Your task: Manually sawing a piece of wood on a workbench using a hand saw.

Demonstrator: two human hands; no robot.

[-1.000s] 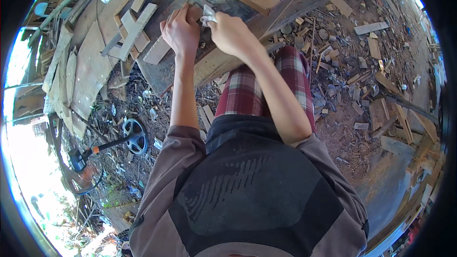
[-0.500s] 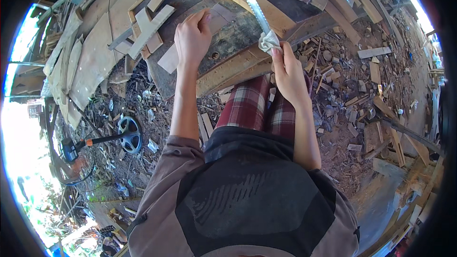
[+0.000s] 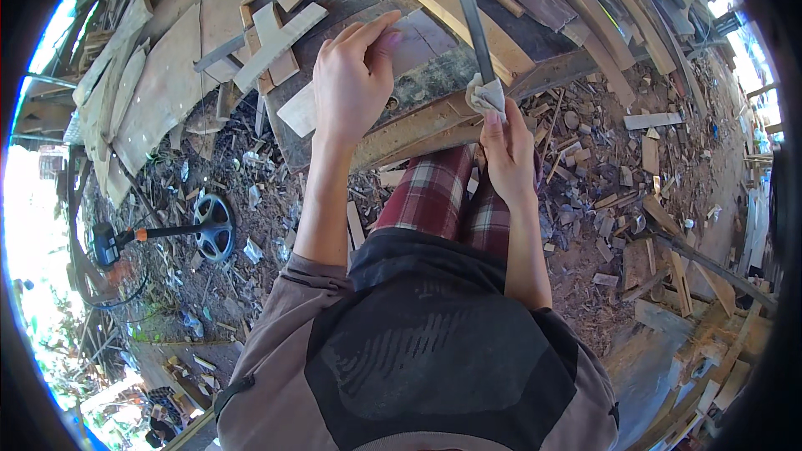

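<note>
My right hand [image 3: 508, 146] is closed around the lower end of a long, narrow saw blade [image 3: 469, 8]. A whitish cloth [image 3: 486, 95] is bunched round the blade just above my thumb. The blade points up and away past the frame's top edge. My left hand [image 3: 355, 75] is held over the dark workbench [image 3: 292, 146], its fingers loosely bent and stretched forward, with nothing visible in them. Beneath it lies a thin pale board [image 3: 422, 40] with faint lines on it, partly hidden by that hand.
Crossed wood offcuts [image 3: 280, 46] lie at the bench's left. A long curved plank [image 3: 443, 0] and stacked timber [image 3: 593, 12] fill the far side. Wood scraps [image 3: 601, 171] litter the ground. A tool with a black wheel [image 3: 215, 228] lies at the left.
The saw blade has turned from its bright toothed edge to a darker flat side. My right hand has moved slightly down and right. My left hand's fingers have loosened and reach further forward.
</note>
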